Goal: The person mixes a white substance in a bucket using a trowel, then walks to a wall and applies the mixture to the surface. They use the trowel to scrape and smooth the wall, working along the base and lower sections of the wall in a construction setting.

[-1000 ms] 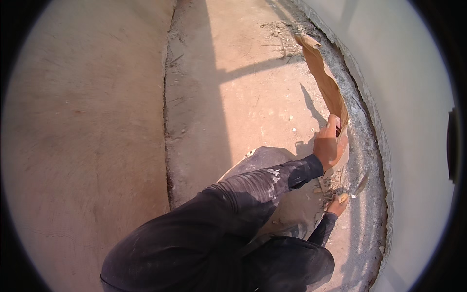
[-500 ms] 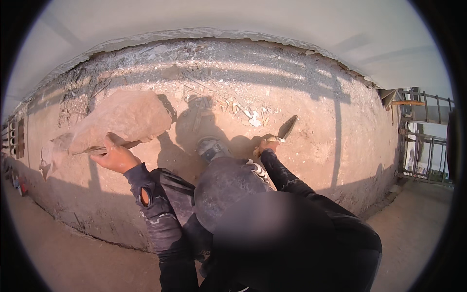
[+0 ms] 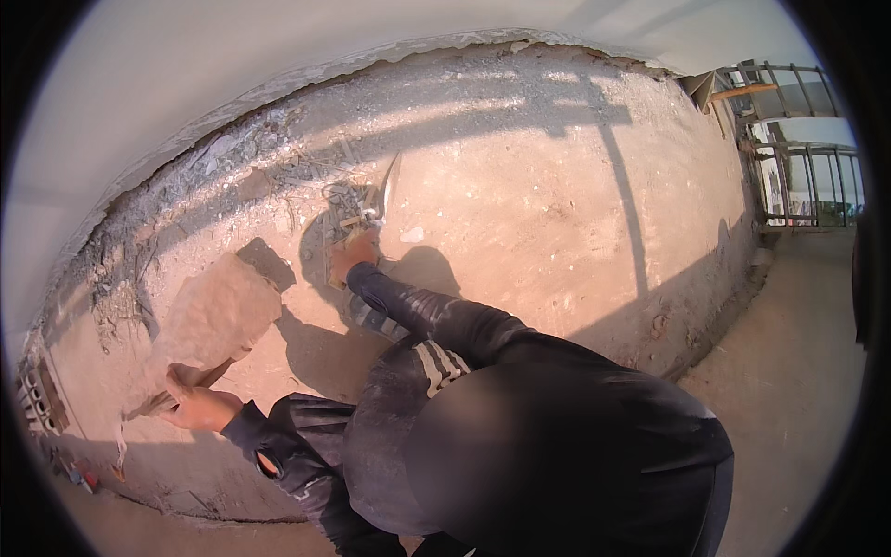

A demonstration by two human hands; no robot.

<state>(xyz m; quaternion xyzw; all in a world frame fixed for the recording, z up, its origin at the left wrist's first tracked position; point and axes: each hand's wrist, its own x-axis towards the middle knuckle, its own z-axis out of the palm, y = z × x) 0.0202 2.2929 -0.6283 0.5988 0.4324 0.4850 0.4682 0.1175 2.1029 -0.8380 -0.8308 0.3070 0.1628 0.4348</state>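
Observation:
My left hand is closed on the edge of a dusty, pale brownish sack, which bulges out over the dirt floor to the left. Out in front, my right hand grips a trowel by its handle. The blade is seen nearly edge-on, among loose rubble and thin scraps. A small white chip lies just right of that hand. How full the sack is cannot be made out.
A plastered wall with a ragged lower edge runs along the far side, grit heaped at its foot. Metal railings stand at the right. Hollow blocks sit at the far left. Bar-like shadows cross the dusty floor.
My right hand has swung left and away from me, carrying the trowel from the right side into the debris. My left hand still holds the sack, now lower in view; the view has turned.

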